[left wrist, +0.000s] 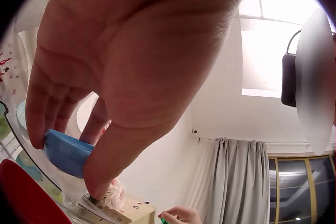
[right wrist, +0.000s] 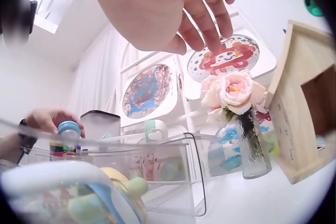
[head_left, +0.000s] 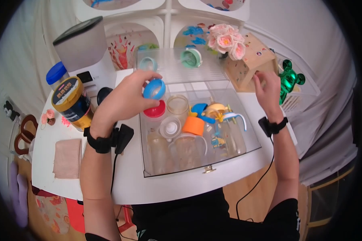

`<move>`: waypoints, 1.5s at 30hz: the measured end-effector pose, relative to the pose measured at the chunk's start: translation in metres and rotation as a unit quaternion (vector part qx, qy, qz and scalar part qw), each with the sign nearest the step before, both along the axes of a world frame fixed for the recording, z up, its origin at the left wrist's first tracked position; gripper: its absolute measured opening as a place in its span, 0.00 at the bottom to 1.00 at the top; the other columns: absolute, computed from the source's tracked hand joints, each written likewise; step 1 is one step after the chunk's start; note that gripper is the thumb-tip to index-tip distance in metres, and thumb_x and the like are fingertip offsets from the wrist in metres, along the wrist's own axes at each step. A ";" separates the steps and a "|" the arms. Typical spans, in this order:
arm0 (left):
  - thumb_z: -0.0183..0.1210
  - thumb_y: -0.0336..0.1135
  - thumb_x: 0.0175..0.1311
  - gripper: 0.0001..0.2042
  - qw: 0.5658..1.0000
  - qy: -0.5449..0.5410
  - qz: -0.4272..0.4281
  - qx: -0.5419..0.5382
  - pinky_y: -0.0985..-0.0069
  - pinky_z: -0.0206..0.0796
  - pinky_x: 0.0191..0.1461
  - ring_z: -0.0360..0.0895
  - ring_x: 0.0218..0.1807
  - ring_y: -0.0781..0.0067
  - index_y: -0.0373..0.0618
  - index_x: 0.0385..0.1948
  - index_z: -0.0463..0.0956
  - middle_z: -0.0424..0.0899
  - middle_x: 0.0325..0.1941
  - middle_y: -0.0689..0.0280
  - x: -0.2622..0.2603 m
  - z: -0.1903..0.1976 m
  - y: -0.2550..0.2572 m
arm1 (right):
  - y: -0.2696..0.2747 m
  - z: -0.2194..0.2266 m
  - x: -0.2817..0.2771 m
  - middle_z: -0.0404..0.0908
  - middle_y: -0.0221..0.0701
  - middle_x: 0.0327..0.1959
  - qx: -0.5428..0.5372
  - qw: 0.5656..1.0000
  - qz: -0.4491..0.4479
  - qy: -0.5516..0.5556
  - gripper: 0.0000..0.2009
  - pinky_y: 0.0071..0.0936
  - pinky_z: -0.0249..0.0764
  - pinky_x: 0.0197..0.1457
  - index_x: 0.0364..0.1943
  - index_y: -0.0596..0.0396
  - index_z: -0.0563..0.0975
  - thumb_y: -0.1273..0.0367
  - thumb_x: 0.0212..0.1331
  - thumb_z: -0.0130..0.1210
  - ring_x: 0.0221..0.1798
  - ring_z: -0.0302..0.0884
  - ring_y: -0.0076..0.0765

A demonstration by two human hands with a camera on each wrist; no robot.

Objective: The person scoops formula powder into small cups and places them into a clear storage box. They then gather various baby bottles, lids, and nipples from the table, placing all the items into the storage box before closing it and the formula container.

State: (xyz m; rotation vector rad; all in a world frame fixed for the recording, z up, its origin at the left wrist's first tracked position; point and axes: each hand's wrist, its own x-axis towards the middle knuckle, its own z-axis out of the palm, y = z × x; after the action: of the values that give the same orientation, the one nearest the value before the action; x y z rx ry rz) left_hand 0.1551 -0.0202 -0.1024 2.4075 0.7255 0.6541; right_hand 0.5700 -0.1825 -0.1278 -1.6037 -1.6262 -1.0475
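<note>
My left hand (head_left: 126, 96) pinches a small blue round cap (head_left: 155, 89) between thumb and fingers, over the left part of a clear lidded box (head_left: 249, 138). In the left wrist view the blue cap (left wrist: 68, 153) sits between thumb tip and fingertips. Just below it is a red cap (head_left: 155, 109). Around that lie a clear ring (head_left: 177, 104), a white-centred clear lid (head_left: 170, 127), an orange cap (head_left: 193, 125) and several clear bottles. My right hand (head_left: 268, 90) holds nothing, its fingers loosely bent in front of a small wooden house (head_left: 253, 56).
The box's lid (head_left: 169, 68) stands raised behind, with a green cup-like piece (head_left: 191, 57) seen through it. At the left are a yellow-lidded tub (head_left: 70, 100), a grey-topped appliance (head_left: 82, 48) and a folded cloth (head_left: 67, 158). Pink flowers (head_left: 227, 40) and a green figurine (head_left: 287, 80) stand at right.
</note>
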 end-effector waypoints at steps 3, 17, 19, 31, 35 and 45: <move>0.73 0.21 0.54 0.29 0.999 -0.037 -0.010 0.000 0.71 0.81 0.54 0.84 0.52 0.68 0.40 0.62 0.78 0.81 0.55 0.60 -0.007 -0.001 -0.004 | -0.007 -0.017 0.006 0.83 0.34 0.34 0.035 0.999 -0.009 0.012 0.04 0.42 0.66 0.47 0.33 0.54 0.81 0.73 0.62 0.66 0.43 0.79 0.47; 0.78 0.29 0.54 0.32 0.990 0.128 0.005 0.052 0.70 0.80 0.53 0.85 0.52 0.68 0.40 0.64 0.78 0.85 0.56 0.60 0.053 0.020 -0.022 | -0.029 -0.064 0.023 0.80 0.33 0.28 0.090 0.990 0.001 0.105 0.06 0.40 0.63 0.43 0.29 0.55 0.81 0.74 0.60 0.67 0.36 0.74 0.44; 0.78 0.31 0.55 0.32 0.979 0.199 -0.011 0.031 0.67 0.79 0.56 0.84 0.56 0.66 0.40 0.65 0.78 0.85 0.57 0.60 0.065 0.023 -0.020 | -0.031 -0.069 0.026 0.81 0.33 0.28 0.083 0.988 0.001 0.129 0.06 0.40 0.64 0.43 0.28 0.55 0.81 0.74 0.61 0.67 0.35 0.74 0.45; 0.81 0.34 0.54 0.30 0.969 0.242 0.016 0.054 0.65 0.80 0.58 0.84 0.58 0.64 0.38 0.60 0.82 0.88 0.54 0.57 0.069 0.026 -0.020 | -0.027 -0.082 0.031 0.82 0.33 0.27 0.055 0.957 0.029 0.285 0.08 0.38 0.68 0.42 0.29 0.57 0.83 0.69 0.64 0.66 0.33 0.76 0.40; 0.79 0.35 0.55 0.24 0.957 0.279 -0.004 0.075 0.63 0.80 0.56 0.88 0.49 0.56 0.33 0.52 0.85 0.90 0.47 0.51 0.073 0.023 -0.022 | -0.027 -0.083 0.034 0.82 0.33 0.27 0.062 0.952 0.028 0.299 0.08 0.38 0.69 0.42 0.30 0.57 0.83 0.69 0.64 0.66 0.33 0.76 0.40; 0.80 0.44 0.54 0.27 0.945 0.310 0.046 0.091 0.65 0.80 0.54 0.89 0.48 0.57 0.36 0.51 0.83 0.90 0.45 0.51 0.089 0.021 -0.031 | -0.025 -0.085 0.037 0.81 0.36 0.28 0.065 0.946 0.038 0.315 0.08 0.38 0.70 0.43 0.31 0.60 0.82 0.70 0.64 0.67 0.34 0.76 0.42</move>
State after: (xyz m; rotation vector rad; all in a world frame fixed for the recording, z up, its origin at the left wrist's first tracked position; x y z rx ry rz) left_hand 0.2442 -0.0511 -0.0814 2.7885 1.0681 -0.0322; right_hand 0.6071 -0.2075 -0.2130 -1.5585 -1.1453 -0.5042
